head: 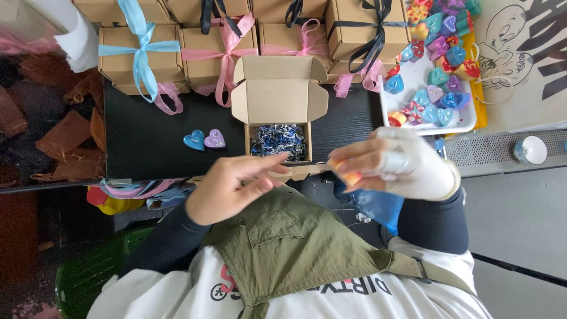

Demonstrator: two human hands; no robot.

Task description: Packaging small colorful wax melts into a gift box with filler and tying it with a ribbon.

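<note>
**Small orange piece over the open box**

Pinched in the right hand, wrapped in white, at the fingertips: a small orange piece, blurred, just beside the near edge of the open cardboard box. Left hand loosely spread, fingers flat toward that box, nothing seen in it.

Best to grip the piece lightly by its edges, steady the box wall with the free hand, and lower onto the blue shredded filler rather than drop. Worth keeping sleeves off the two heart pieces on the black tabletop.

Hard to tell the orange piece's shape. Box floor hidden under filler. Tray of hearts and ribboned boxes cut off at the top.
</note>
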